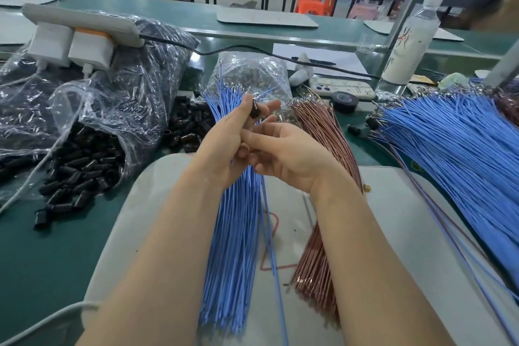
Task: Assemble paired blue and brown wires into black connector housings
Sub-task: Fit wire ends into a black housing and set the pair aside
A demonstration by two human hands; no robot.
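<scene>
Both forearms reach over the grey mat [393, 233], and the hands meet above its far edge. Left of the mat, loose black housings [75, 171] spill from a clear plastic bag [118, 98]; they are short, glossy, tube-like shells. Above the mat, the left hand [222, 146] pinches one black connector housing [255, 112] between thumb and fingertips; it is small, dark and shiny. The right hand [289, 154] lies against the left with its fingers bent toward it, and I cannot tell whether they grip anything. One single blue wire [273, 261] runs down from the hands across the mat. On the mat lies a blue wire bundle [233, 247] of thin matte strands. Just beside it to the right lies a brown wire bundle [317, 247], coppery and glossy. Past the mat's right edge fans a larger blue wire heap [455, 154], with metal terminals at its far ends.
</scene>
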